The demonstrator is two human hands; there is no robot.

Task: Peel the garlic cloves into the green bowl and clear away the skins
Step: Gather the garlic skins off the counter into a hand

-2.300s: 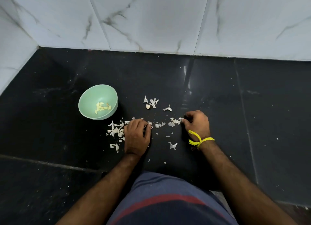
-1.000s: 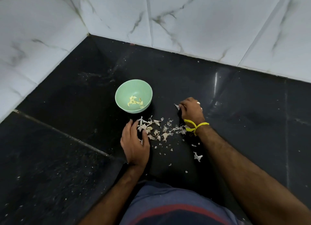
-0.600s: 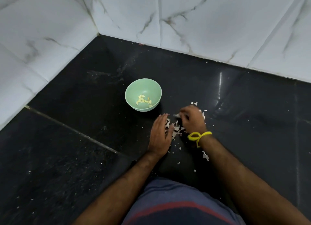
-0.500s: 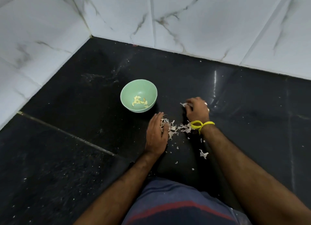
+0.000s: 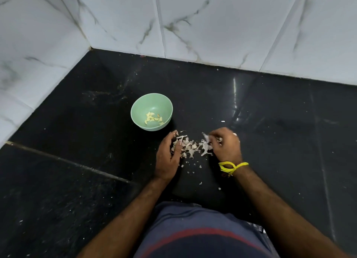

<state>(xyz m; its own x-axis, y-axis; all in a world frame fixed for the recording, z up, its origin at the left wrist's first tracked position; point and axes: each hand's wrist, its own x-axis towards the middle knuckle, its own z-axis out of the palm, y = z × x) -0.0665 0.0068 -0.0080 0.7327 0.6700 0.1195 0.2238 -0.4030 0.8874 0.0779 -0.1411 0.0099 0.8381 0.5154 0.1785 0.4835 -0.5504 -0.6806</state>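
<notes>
I see the garlic skins [image 5: 190, 146] heaped on the black counter [image 5: 270, 132], between my two hands. My left hand [image 5: 168, 157] lies at their 9 o'clock, fingers straight, cupped against the heap. My right hand [image 5: 226, 145], at 3 o'clock, curls its fingers round some skins. The green bowl [image 5: 142, 105] sits at the heap's 11 o'clock, holding peeled garlic cloves [image 5: 153, 118]. A yellow thread [image 5: 231, 166] circles my right wrist.
</notes>
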